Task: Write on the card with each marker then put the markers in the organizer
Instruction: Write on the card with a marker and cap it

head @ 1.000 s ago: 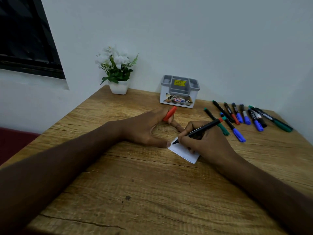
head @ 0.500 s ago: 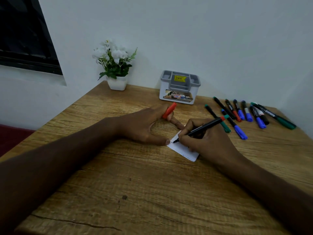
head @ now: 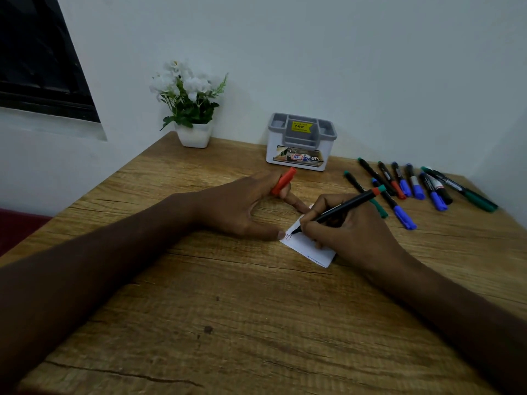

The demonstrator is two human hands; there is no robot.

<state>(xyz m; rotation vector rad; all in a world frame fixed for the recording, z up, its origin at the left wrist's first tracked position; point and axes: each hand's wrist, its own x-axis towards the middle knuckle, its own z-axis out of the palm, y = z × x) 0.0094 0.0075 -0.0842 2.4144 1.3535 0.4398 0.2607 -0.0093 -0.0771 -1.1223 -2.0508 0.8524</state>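
Note:
A small white card (head: pixel 310 246) lies on the wooden table (head: pixel 256 323). My right hand (head: pixel 350 232) grips a black marker with a red end (head: pixel 345 206), its tip resting on the card's left corner beside a few red marks. My left hand (head: pixel 245 206) pins the card with thumb and forefinger and pinches the red cap (head: pixel 283 181) between two other fingers. The grey and white organizer (head: pixel 301 142) stands at the back by the wall, holding no markers that I can see. Several capped markers (head: pixel 413 183) lie in a row to the right.
A white pot of white flowers (head: pixel 191 109) stands at the back left corner of the table. A dark window (head: pixel 40 58) fills the upper left. The wall runs close behind the organizer, and the table's left edge drops off toward a red surface (head: pixel 17 226).
The marker tip has shifted slightly on the card while small red marks appear at its left corner. Both hands keep their grips; the camera has tilted a little.

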